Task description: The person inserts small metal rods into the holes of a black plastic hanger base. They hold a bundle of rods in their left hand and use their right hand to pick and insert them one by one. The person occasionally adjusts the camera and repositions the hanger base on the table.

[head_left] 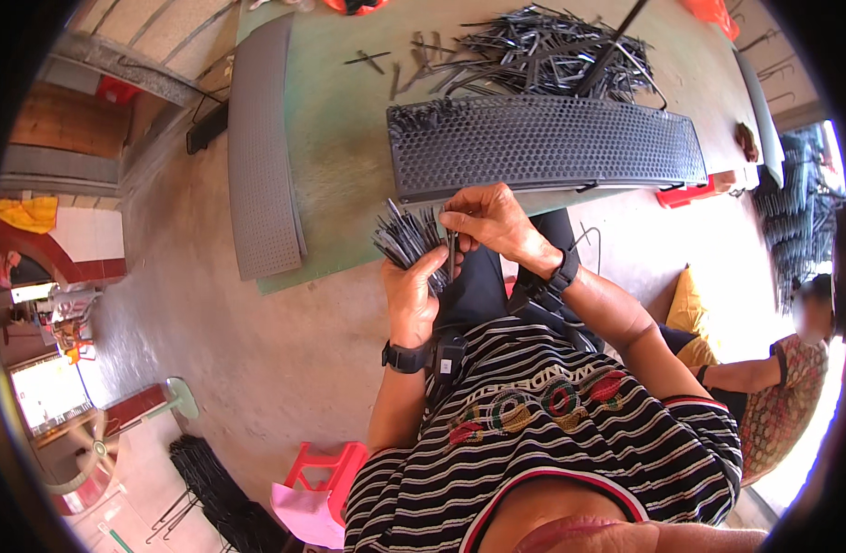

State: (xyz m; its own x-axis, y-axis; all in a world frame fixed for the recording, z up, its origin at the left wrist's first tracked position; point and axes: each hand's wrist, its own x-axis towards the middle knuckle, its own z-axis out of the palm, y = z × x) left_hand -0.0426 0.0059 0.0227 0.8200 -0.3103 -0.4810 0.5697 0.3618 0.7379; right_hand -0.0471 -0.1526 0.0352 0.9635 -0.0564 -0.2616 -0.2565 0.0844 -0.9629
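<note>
- The left hand (414,276) was curled round a bundle of dark strips (402,237) by the counter's (338,166) near edge.
- The right hand (493,221), fingertips nearly together, pinched one strip (452,251) at the bundle's right.
- A perforated panel (552,146) lay just beyond.

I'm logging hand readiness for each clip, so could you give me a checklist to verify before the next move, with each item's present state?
1. Left hand grips the bundle of dark strips: ok, fingers wrapped around its lower part.
2. Bundle ends lined up: not ok, the upper ends fan out unevenly.
3. Right hand at the bundle: ok, thumb and fingers are close by its right side.
4. Right hand's pinch on a single strip: cannot tell, the fingers overlap there.
5. More strips within sight: ok, a large pile lies on the table beyond the perforated panel.
</note>
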